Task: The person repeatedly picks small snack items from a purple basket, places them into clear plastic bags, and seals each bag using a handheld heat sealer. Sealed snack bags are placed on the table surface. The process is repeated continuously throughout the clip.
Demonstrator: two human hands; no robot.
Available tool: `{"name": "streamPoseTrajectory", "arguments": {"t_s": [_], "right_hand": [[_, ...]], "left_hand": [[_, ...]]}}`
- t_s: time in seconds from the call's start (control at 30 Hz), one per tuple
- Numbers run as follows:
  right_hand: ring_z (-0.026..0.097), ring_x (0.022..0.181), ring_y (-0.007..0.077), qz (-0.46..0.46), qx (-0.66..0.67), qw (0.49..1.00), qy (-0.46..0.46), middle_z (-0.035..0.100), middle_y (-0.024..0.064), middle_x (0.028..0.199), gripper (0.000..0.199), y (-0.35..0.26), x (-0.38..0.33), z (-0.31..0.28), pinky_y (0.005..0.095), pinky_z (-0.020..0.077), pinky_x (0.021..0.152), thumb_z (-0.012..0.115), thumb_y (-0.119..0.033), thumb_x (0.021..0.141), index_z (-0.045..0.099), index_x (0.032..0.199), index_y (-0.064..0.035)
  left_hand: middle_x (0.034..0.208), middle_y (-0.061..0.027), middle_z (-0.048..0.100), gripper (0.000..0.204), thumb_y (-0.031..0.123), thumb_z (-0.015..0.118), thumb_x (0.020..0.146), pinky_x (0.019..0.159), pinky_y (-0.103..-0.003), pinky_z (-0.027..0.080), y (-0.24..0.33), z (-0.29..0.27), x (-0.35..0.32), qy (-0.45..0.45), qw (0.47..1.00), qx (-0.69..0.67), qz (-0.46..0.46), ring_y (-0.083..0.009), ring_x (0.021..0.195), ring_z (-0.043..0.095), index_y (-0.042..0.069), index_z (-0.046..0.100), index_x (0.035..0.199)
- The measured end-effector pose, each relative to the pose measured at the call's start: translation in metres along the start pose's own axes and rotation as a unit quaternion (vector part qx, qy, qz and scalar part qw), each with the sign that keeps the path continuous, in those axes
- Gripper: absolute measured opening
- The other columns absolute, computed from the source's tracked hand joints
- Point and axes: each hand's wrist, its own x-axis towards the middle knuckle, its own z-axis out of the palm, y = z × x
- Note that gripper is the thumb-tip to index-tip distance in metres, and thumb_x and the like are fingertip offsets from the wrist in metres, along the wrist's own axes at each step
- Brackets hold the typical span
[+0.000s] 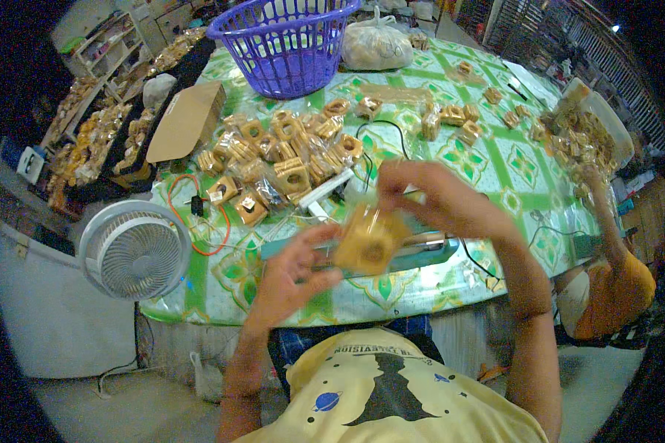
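Right grip [436, 198] pinching top of clear bag with yellow-brown piece [373, 244], blurred; bag hangs just below and left of right grip, over the surface [462, 155]. Left grip [294, 267] fingers loosely spread just left of bag, can't tell if touching. Teal device [432, 257] behind the bag, below right grip. Pile of bagged pieces [292, 151] beyond left grip, purple basket [288, 70] farther out, round fan [140, 255] well left of left grip

Basket [294, 65] behind pkgs [294, 146] on tbl [523, 171]
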Motion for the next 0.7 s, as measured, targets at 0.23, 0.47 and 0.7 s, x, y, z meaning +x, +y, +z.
{"name": "streamPoseTrajectory", "arguments": {"t_s": [0.23, 0.47, 0.7], "right_hand": [[0.059, 0.075, 0.0253, 0.15, -0.209, 0.965, 0.059, 0.059, 0.014, 0.08, 0.019, 0.182, 0.021, -0.102, 0.0399, 0.0454, 0.065, 0.059, -0.016, 0.087, 0.053, 0.084, 0.0014], [0.065, 0.079, 0.0306, 0.239, -0.285, 0.914, 0.16, 0.065, 0.0163, 0.079, 0.015, 0.226, 0.013, -0.095, 0.041, 0.0494, 0.07, 0.063, -0.012, 0.081, 0.062, 0.089, 0.0008], [0.063, 0.097, 0.0302, -0.027, -0.226, 0.973, 0.045, 0.059, 0.012, 0.116, 0.023, 0.078, 0.037, -0.039, 0.0413, 0.0502, 0.083, 0.062, -0.015, 0.088, 0.059, 0.108, -0.0056]], "left_hand": [[0.113, -0.0098, 0.064, 0.032, 0.014, 0.069, 0.08, 0.095, -0.042, 0.046, -0.021, -0.065, 0.148, 0.039, 0.846, 0.501, 0.179, -0.0257, 0.11, 0.058, 0.007, 0.064, 0.11], [0.095, -0.0116, 0.067, 0.019, 0.014, 0.066, 0.075, 0.083, -0.044, 0.048, -0.076, -0.06, 0.243, -0.055, 0.653, 0.729, 0.198, -0.0318, 0.099, 0.06, 0.006, 0.068, 0.092], [0.079, -0.0158, 0.068, 0.019, 0.02, 0.068, 0.08, 0.068, -0.041, 0.051, 0.007, -0.043, 0.241, 0.009, 0.776, 0.583, 0.24, -0.0315, 0.073, 0.066, 0.002, 0.068, 0.085]]}}
